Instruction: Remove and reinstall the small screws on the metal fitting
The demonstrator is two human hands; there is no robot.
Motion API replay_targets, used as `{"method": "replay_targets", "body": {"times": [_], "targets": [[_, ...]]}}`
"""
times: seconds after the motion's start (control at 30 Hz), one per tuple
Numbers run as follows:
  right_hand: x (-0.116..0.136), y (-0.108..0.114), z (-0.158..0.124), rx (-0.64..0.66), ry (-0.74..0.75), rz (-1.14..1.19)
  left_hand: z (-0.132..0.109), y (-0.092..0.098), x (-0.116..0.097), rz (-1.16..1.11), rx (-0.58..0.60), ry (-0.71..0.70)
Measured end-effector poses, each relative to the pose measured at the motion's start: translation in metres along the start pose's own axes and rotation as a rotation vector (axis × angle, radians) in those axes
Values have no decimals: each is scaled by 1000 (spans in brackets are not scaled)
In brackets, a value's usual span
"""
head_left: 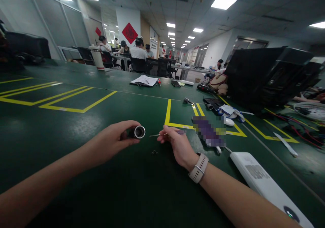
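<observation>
My left hand [124,133] grips a dark cylinder [139,132] with a silver rim, its round open end turned toward my right hand and me. In my right hand [175,141] is a thin screwdriver [155,135]; its slim metal shaft points left at the cylinder, and its translucent purplish handle shows behind the fingers. A short gap separates the tip from the rim. Below and between the hands, several tiny rings [154,152] lie on the green table [122,194]. Fingers hide most of the cylinder's body.
A white power bank-like box [266,184] with a cable lies at right, near a blurred purple item [208,131]. Farther off are a small dark metal part [188,101], a white-and-blue cloth [231,113], a clipboard [144,80], a cup [98,59] and a big black case [266,75].
</observation>
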State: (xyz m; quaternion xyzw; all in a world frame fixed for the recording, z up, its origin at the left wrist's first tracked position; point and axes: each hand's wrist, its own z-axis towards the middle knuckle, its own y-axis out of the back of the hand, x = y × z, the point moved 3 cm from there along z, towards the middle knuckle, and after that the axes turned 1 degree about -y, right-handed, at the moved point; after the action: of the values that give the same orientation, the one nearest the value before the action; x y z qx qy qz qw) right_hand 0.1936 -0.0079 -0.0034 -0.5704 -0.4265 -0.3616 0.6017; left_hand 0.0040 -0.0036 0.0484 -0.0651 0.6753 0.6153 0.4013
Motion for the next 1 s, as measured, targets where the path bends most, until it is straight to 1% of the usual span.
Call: {"method": "replay_targets", "body": {"times": [0.07,0.13,0.23,0.3,0.4,0.53,0.67,0.8,0.9,1.0], "targets": [[-3,3,-4,1,8,-65,2,-2,2,-169,21,69],[-4,8,-5,-33,21,-97,3,-8,2,-344,34,116],[-4,12,-6,-104,30,-127,6,-19,2,-554,-14,158],[-4,12,-6,-147,44,-149,7,-25,4,-638,-40,209],[-4,10,-7,-173,71,-188,6,-31,6,-705,-51,266],[-7,8,-7,-166,78,-253,5,-32,6,-777,-32,282],[-7,7,-7,-140,118,-414,4,-31,5,-827,-15,335],[-7,5,-9,-155,129,-520,3,-31,3,-849,-35,402],[-10,6,-9,-168,128,-490,3,-31,4,-829,-51,432],[-13,10,-6,-197,145,-348,4,-33,6,-878,-71,436]]}}
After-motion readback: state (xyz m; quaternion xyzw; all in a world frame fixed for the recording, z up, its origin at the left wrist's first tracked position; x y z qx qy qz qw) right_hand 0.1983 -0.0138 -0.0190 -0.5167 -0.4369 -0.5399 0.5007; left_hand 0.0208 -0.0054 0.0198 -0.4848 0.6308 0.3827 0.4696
